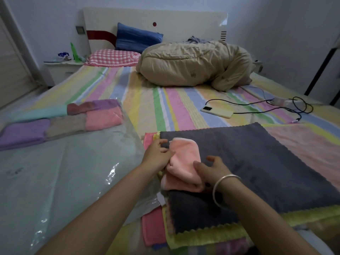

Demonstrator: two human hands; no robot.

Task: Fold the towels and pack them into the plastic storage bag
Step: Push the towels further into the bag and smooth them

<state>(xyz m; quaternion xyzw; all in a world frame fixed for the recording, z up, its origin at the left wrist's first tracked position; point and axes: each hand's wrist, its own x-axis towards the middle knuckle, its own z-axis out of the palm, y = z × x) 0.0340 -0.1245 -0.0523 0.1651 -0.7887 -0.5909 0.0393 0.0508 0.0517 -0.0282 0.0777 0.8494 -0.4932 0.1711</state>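
Pink towel point(184, 162) lies between outstretched forearms, left hand point(157, 153) and right hand point(213, 171) each pinching one side.

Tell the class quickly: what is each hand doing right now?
Left hand: pinches the left edge of the folded pink towel.
Right hand: grips the same towel's right side.

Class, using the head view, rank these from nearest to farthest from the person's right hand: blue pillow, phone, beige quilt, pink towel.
1. pink towel, touching the right hand
2. phone, ahead on the striped sheet
3. beige quilt, farther up the sheet
4. blue pillow, against the headboard
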